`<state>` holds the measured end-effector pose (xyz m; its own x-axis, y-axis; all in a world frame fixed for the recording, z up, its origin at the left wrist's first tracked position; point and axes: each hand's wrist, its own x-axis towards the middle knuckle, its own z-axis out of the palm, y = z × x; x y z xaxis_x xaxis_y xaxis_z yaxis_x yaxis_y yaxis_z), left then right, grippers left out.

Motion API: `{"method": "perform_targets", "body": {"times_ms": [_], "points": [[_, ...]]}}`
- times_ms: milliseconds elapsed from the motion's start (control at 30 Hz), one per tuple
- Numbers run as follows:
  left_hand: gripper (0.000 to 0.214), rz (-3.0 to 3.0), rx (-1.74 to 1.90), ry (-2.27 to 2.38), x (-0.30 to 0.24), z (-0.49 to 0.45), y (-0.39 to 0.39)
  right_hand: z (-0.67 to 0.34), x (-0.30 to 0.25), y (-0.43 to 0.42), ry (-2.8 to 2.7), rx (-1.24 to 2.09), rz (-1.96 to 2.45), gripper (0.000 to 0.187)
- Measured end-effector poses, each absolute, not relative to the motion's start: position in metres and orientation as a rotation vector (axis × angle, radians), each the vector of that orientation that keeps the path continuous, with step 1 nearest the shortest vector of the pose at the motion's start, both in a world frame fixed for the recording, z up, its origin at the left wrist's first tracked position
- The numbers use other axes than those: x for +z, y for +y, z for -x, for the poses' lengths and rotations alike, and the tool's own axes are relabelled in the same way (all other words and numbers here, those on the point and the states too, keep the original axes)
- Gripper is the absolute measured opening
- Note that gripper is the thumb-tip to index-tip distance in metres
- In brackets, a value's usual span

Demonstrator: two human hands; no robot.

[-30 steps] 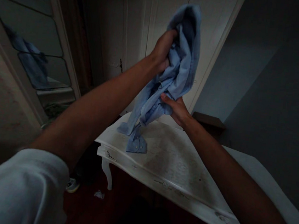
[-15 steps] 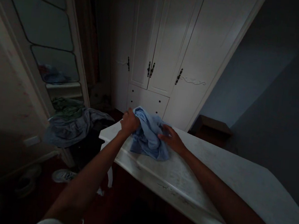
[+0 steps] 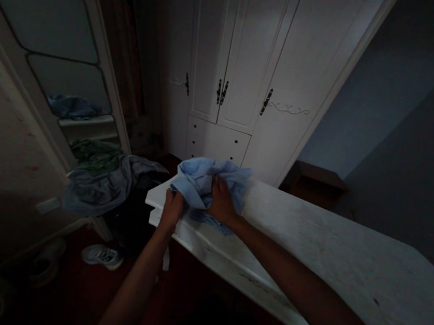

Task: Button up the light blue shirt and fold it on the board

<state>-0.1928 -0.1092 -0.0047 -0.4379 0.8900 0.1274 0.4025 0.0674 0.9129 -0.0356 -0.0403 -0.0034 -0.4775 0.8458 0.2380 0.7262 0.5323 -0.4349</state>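
Observation:
A crumpled light blue shirt (image 3: 204,178) lies bunched at the left end of a worn white table (image 3: 309,244). My left hand (image 3: 172,208) grips the near left edge of the cloth, fingers closed on it at the table's corner. My right hand (image 3: 221,204) rests on top of the bundle, fingers curled into the fabric. Both forearms reach forward from the bottom of the view.
A white wardrobe (image 3: 249,73) with dark handles stands behind the table. A heap of grey and green clothes (image 3: 103,176) lies to the left under a mirror (image 3: 54,47). A shoe (image 3: 101,255) sits on the dark floor. A low brown stand (image 3: 318,181) is at the back right.
The shirt came down from head height onto the table's left end. Since then both hands have shifted on the bundle, the left to its near edge, the right onto its top.

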Motion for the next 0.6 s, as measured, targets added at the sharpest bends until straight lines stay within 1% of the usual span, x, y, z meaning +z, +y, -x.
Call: {"method": "perform_targets", "body": {"times_ms": [100, 200, 267, 333, 400, 467, 533, 600], "points": [[0.049, -1.106, 1.657, 1.979, -0.004, 0.200, -0.117, 0.062, -0.006, -0.031, -2.327, 0.312, 1.301, 0.115], [0.053, -1.273, 1.778, 2.138, 0.001, 0.196, -0.126, 0.078, -0.010, -0.026, -2.262, 0.284, 1.317, 0.107], [0.058, -1.473, 1.785, 2.279, 0.007, 0.190, -0.129, 0.084, -0.012, -0.027, -2.224, 0.293, 1.344, 0.106], [0.062, -1.725, 1.678, 2.384, 0.011, 0.182, -0.125, 0.082, -0.010, -0.028, -2.250, 0.330, 1.332, 0.106], [0.060, -1.953, 1.409, 2.420, 0.009, 0.176, -0.116, 0.071, -0.005, -0.028, -2.351, 0.420, 1.232, 0.106], [0.059, -2.071, 1.092, 2.409, 0.002, 0.172, -0.104, 0.049, 0.001, -0.024, -2.447, 0.579, 1.051, 0.102], [0.065, -2.084, 0.892, 2.403, -0.010, 0.169, -0.094, 0.015, 0.007, -0.019, -2.430, 0.817, 0.887, 0.091], [0.072, -2.077, 0.849, 2.418, -0.021, 0.169, -0.087, -0.025, 0.012, -0.016, -2.307, 1.092, 0.829, 0.075]]}}
